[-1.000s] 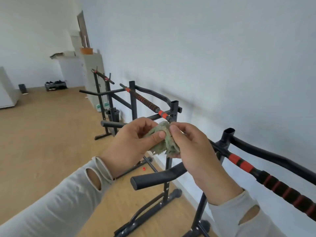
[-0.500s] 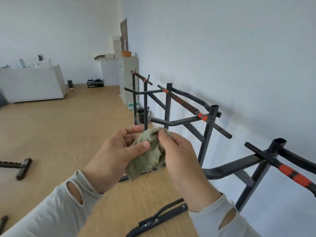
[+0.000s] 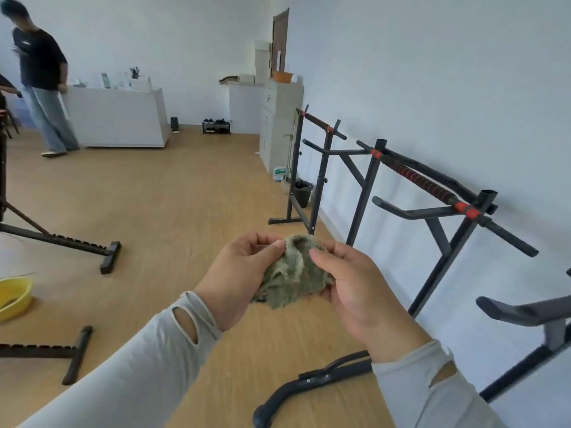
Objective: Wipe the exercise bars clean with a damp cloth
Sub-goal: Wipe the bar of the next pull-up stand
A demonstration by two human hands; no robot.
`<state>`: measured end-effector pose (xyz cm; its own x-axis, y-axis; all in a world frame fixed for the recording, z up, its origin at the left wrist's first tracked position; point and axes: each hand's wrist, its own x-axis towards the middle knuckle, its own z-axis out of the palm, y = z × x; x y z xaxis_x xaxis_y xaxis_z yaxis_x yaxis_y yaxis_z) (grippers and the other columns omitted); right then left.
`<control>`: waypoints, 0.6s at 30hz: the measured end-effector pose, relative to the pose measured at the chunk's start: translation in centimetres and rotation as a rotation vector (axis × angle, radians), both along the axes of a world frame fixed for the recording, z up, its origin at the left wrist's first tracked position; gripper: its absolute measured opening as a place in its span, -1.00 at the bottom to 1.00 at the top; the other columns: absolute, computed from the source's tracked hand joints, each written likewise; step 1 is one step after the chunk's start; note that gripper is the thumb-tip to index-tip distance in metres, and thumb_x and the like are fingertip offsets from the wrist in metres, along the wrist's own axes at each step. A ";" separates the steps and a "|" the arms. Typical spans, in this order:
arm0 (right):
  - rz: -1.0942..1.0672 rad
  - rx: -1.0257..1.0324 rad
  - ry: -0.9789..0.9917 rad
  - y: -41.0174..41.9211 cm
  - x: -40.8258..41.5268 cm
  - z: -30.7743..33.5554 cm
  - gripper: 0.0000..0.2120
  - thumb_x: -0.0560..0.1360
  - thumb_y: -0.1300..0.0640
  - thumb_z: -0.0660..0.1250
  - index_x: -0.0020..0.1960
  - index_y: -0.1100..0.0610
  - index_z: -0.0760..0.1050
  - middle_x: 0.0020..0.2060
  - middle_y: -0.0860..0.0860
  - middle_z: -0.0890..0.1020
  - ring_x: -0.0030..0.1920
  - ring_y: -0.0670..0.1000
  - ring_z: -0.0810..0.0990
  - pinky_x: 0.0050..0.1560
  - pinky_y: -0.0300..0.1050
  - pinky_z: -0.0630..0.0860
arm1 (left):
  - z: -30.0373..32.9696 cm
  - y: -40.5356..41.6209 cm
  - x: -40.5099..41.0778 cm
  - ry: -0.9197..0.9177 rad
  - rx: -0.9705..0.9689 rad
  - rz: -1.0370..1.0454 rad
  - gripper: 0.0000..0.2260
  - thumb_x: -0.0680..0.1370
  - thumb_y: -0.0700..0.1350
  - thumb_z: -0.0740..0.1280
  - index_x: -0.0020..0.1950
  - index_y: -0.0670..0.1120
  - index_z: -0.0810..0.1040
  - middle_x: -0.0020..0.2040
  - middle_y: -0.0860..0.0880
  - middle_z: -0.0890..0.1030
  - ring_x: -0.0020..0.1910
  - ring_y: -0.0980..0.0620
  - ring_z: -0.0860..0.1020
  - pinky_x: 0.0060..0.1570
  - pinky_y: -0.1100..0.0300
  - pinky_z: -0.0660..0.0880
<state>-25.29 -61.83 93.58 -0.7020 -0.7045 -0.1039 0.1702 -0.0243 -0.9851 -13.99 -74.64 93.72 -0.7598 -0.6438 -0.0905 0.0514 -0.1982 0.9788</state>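
A crumpled grey-green cloth (image 3: 292, 273) hangs in front of me, held by both hands over the wooden floor. My left hand (image 3: 238, 276) pinches its left side between thumb and fingers. My right hand (image 3: 355, 291) grips its right side with the thumb on top. Black exercise bars (image 3: 429, 185) with red and black foam grips stand along the white wall to the right, apart from the cloth. Another black bar handle (image 3: 522, 310) juts in at the lower right.
A yellow basin (image 3: 14, 296) sits on the floor at the far left. Black equipment bases (image 3: 106, 256) lie on the left floor, and a curved black foot (image 3: 309, 384) lies below my hands. A person (image 3: 43, 78) walks by a white counter (image 3: 119, 117) at the back.
My view has swung left and away from the bars. Both hands still hold the cloth, now off the bar and over the floor. A person and the yellow basin have come into view.
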 end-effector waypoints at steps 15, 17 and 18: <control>0.095 0.132 0.235 -7.0 3.8 -0.2 -0.85 0.60 0.03 0.41 -0.02 0.08 0.70 -0.07 0.04 0.75 0.04 0.09 0.70 0.16 0.06 0.60 | -3.6 -5.6 7.7 -0.078 -0.206 0.165 -0.69 0.65 0.04 0.26 -0.10 -0.12 0.66 -0.31 0.04 0.63 -0.36 0.15 0.54 -0.30 0.30 0.44; 0.141 0.195 0.359 -6.7 2.4 -0.2 -0.91 0.55 0.01 0.47 0.00 0.00 0.71 -0.02 0.00 0.75 0.09 0.05 0.69 0.18 -0.01 0.59 | -3.6 -7.3 7.7 -0.128 -0.293 0.233 -0.60 0.61 0.14 0.29 -0.10 -0.21 0.60 -0.34 -0.01 0.53 -0.35 0.06 0.48 -0.29 0.16 0.44; 0.167 0.204 0.357 -6.6 1.8 -0.2 -0.91 0.53 0.03 0.49 0.01 0.00 0.71 -0.01 0.04 0.74 0.09 0.10 0.70 0.19 0.03 0.61 | -3.6 -8.2 7.5 -0.139 -0.326 0.255 -0.54 0.59 0.19 0.30 -0.09 -0.25 0.57 -0.34 -0.05 0.50 -0.35 0.01 0.45 -0.29 0.07 0.44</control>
<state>-23.54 -68.39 93.42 -0.5974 -0.8016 -0.0243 -0.1966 0.1758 -0.9646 -6.46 -82.80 90.17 -0.5674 -0.8213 0.0584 -0.0783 0.1244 0.9891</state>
